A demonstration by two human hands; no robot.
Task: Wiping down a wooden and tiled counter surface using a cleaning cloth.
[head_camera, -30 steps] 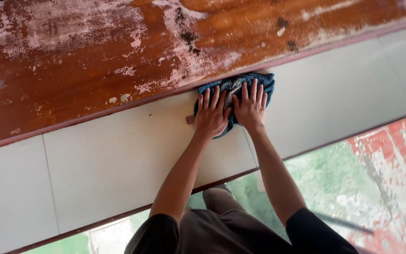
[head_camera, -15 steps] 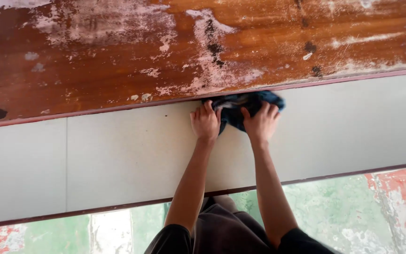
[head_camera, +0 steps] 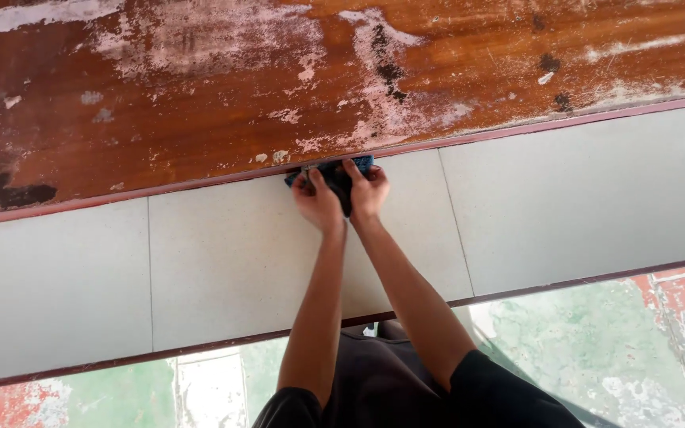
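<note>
Pale tile ledge (head_camera: 200, 269), worn wood (head_camera: 200, 103) above. Left hand (head_camera: 317, 203), right hand (head_camera: 368, 192) both clutch blue cloth (head_camera: 334, 173) at ledge's top edge.

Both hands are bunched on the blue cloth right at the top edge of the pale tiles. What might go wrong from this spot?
1. The crumpled blue cloth sits against the dark red trim strip below the worn brown wooden surface; flaking white patches there may smear down onto the pale grey tile band.
2. The left hand and right hand cover most of the cloth, so fingertips might scrape the trim edge.
3. Both arms look fully stretched, so pressure and control may be weak.
</note>
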